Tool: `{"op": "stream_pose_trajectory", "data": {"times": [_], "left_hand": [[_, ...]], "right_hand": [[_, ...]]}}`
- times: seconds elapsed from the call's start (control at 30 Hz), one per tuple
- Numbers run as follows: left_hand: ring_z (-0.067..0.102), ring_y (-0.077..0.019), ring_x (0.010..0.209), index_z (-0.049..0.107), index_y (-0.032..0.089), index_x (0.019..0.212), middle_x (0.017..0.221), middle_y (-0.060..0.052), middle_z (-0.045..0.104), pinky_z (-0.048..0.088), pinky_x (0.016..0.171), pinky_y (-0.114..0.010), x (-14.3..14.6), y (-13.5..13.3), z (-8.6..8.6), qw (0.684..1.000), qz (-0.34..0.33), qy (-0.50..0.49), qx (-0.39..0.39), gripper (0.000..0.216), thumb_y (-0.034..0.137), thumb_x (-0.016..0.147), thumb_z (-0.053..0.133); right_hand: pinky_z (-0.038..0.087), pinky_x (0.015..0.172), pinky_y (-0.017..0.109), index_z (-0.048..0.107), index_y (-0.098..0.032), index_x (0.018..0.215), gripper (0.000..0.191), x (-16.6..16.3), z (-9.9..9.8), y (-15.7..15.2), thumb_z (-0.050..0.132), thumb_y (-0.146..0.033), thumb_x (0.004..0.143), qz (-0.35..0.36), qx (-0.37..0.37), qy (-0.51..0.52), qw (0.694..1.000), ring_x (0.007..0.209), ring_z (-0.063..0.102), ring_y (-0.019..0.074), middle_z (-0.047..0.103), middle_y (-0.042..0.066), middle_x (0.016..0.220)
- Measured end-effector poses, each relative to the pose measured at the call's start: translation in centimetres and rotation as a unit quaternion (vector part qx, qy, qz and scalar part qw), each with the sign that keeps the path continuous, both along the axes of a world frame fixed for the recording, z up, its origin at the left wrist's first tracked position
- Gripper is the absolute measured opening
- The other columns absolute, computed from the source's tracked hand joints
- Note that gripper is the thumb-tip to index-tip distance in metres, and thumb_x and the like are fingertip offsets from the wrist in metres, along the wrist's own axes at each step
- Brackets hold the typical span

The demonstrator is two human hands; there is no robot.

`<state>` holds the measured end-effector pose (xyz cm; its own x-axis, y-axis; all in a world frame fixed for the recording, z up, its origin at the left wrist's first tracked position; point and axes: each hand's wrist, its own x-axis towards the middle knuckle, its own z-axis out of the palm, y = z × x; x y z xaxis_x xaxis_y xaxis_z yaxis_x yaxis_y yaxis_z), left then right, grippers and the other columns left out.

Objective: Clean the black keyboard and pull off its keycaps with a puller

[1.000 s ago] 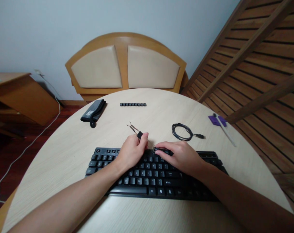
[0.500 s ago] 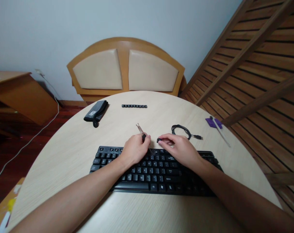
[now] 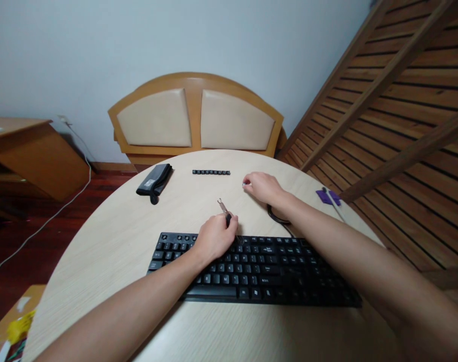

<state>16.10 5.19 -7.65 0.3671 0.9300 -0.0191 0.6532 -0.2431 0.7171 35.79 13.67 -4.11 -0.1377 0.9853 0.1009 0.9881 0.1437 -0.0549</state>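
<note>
A black keyboard (image 3: 259, 269) lies on the round pale wooden table (image 3: 111, 241) in front of me. My left hand (image 3: 214, 235) rests at the keyboard's top edge, closed on a wire keycap puller (image 3: 224, 208) whose metal loops point up and away. My right hand (image 3: 262, 187) reaches out over the table, fingers pinched on a small black keycap (image 3: 244, 184). It is a short way right of a row of several loose black keycaps (image 3: 211, 172) laid in a line near the far edge.
A grey folded pouch (image 3: 154, 180) lies at the far left of the table. A coiled black cable (image 3: 276, 215) sits under my right forearm. A purple and white tool (image 3: 329, 197) lies at the right edge. A wooden chair (image 3: 197, 120) stands behind the table.
My right hand lifted a keycap off the keyboard's top row and carried it away across the table toward the row of loose keycaps. The left hand stayed put with the puller.
</note>
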Motion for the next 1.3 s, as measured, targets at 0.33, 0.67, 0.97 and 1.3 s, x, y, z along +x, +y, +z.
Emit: {"op": "stream_pose_trajectory", "data": {"times": [0.33,0.67,0.97,1.3], "left_hand": [[0.070,-0.0259,0.078,0.068,0.018,0.083,0.082,-0.011,0.074,0.049,0.075,-0.036,0.1,-0.1,-0.4,1.000,0.002,0.002,0.000,0.043,0.042,0.101,0.037],[0.068,-0.0262,0.077,0.064,0.020,0.082,0.078,-0.008,0.072,0.045,0.071,-0.035,0.1,-0.2,-0.1,1.000,0.005,0.006,-0.010,0.039,0.040,0.101,0.037],[0.068,-0.0257,0.076,0.065,0.019,0.083,0.079,-0.009,0.072,0.045,0.072,-0.034,0.1,-0.3,0.2,1.000,0.004,0.011,-0.014,0.039,0.040,0.101,0.037],[0.069,-0.0273,0.079,0.068,0.019,0.088,0.084,-0.010,0.074,0.047,0.073,-0.035,0.2,-0.3,0.1,1.000,0.006,0.024,-0.012,0.039,0.039,0.101,0.038]], "right_hand": [[0.048,0.087,0.033,0.073,-0.019,0.117,0.026,-1.4,-2.6,7.3,0.060,-0.028,0.096,-0.073,-0.006,0.018,0.997,0.108,0.067,0.0255,0.073,0.015,0.118],[0.047,0.092,0.034,0.065,-0.023,0.126,0.029,-1.9,-5.2,7.7,0.048,-0.028,0.103,-0.066,0.053,0.083,0.993,0.116,0.060,0.0243,0.069,0.011,0.127],[0.047,0.091,0.035,0.066,-0.023,0.123,0.027,-1.9,-5.8,8.2,0.050,-0.026,0.101,-0.055,0.072,0.098,0.991,0.115,0.060,0.0251,0.070,0.010,0.124],[0.050,0.090,0.037,0.049,-0.022,0.141,0.044,-1.9,-5.1,8.0,0.057,-0.030,0.098,-0.070,0.054,0.089,0.992,0.111,0.064,0.0269,0.071,0.011,0.123]]}}
